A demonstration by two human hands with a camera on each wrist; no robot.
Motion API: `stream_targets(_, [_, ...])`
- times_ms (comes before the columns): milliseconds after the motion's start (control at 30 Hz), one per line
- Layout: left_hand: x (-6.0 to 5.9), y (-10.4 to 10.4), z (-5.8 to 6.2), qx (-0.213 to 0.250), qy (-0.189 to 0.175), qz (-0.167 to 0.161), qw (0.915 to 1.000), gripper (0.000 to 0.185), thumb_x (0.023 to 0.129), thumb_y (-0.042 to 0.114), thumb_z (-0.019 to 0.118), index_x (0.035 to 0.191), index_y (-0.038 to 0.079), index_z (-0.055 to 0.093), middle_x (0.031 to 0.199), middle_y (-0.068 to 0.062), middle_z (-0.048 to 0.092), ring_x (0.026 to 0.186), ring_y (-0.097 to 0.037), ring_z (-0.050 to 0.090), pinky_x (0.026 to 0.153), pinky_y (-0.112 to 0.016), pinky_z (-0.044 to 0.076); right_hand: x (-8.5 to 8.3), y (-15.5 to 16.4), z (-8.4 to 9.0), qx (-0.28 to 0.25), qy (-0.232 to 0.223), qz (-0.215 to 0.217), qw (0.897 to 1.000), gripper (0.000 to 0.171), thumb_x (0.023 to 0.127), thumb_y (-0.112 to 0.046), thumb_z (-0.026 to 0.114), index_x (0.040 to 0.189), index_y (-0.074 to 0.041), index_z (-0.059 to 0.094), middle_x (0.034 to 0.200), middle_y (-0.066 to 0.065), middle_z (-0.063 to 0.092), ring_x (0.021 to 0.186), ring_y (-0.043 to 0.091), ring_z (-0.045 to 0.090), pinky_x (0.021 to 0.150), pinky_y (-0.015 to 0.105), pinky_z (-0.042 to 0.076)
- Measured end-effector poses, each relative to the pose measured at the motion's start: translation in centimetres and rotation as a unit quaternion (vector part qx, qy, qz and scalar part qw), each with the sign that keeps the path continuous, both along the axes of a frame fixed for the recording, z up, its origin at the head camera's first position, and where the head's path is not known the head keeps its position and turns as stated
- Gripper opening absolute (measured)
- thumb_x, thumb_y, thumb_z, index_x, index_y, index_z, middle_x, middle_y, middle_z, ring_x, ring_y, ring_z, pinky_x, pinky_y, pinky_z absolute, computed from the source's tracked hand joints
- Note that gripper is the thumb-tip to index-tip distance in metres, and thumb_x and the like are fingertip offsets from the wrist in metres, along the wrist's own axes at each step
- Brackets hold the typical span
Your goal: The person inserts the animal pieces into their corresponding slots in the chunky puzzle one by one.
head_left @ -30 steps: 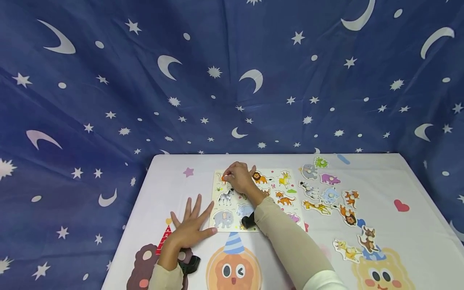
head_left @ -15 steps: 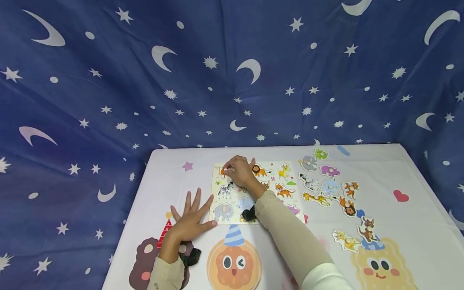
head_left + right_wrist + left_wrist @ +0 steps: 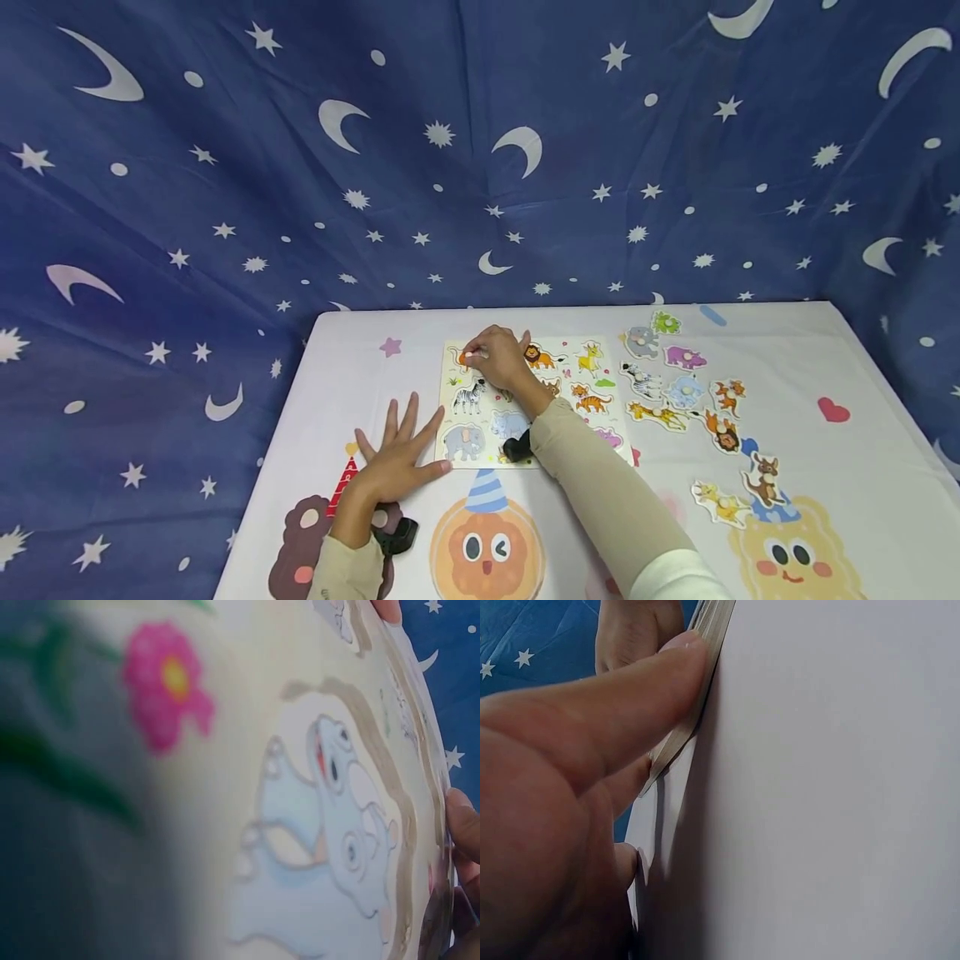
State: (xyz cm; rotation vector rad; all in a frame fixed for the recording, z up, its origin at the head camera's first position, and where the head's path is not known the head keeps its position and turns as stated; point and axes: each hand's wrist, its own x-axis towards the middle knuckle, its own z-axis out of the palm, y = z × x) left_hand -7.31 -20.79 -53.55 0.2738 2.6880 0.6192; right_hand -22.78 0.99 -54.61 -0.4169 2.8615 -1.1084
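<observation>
My right hand (image 3: 498, 360) pinches a small orange animal piece (image 3: 459, 358) by its pale round knob at the upper left corner of the flat wooden puzzle board (image 3: 525, 400), mid-frame. My left hand (image 3: 393, 462) lies flat, fingers spread, thumb against the board's thin lower left edge on the smooth white tablecloth (image 3: 787, 350).

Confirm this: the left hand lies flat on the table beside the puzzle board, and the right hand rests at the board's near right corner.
Wrong corner. In the head view the right hand is at the puzzle board's far left corner. The left hand does lie flat on the table beside it.
</observation>
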Motion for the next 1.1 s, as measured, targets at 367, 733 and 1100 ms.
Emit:
stream_targets(367, [0.3, 0.6, -0.3, 0.004, 0.002, -0.002, 1.0000, 0.085, 0.091, 0.066, 0.062, 0.162, 0.040, 0.021, 0.173, -0.005, -0.012, 0.156, -0.041, -0.021, 0.102, -0.084, -0.021, 0.9, 3.4, 1.6, -0.016, -0.017, 0.071, 0.997, 0.038, 0.100, -0.036, 0.066, 0.131, -0.014, 0.070, 0.136, 0.009, 0.062, 0.133, 0.033, 0.053, 0.121, 0.067, 0.019])
stream_targets(733, [0.3, 0.9, -0.4, 0.002, 0.002, -0.010, 0.9999, 0.087, 0.091, 0.068, 0.061, 0.162, 0.040, 0.020, 0.173, -0.005, -0.013, 0.156, -0.041, -0.021, 0.102, -0.084, -0.022, 3.0, 12.6, 6.9, -0.054, -0.006, 0.057, 0.997, 0.047, 0.106, -0.038, 0.054, 0.141, -0.007, 0.059, 0.139, 0.013, 0.063, 0.128, 0.034, 0.060, 0.104, 0.051, 0.052])
stream_targets(1100, [0.1, 0.3, -0.1, 0.002, 0.006, 0.003, 1.0000, 0.087, 0.090, 0.065, 0.063, 0.162, 0.039, 0.022, 0.173, -0.006, -0.012, 0.156, -0.043, -0.021, 0.102, -0.084, -0.023, 7.2, 22.0, 9.2, -0.042, -0.035, -0.048, 0.997, 0.050, 0.105, -0.050, 0.050, 0.141, -0.016, 0.060, 0.128, 0.012, 0.069, 0.119, 0.034, 0.062, 0.096, 0.056, 0.051])
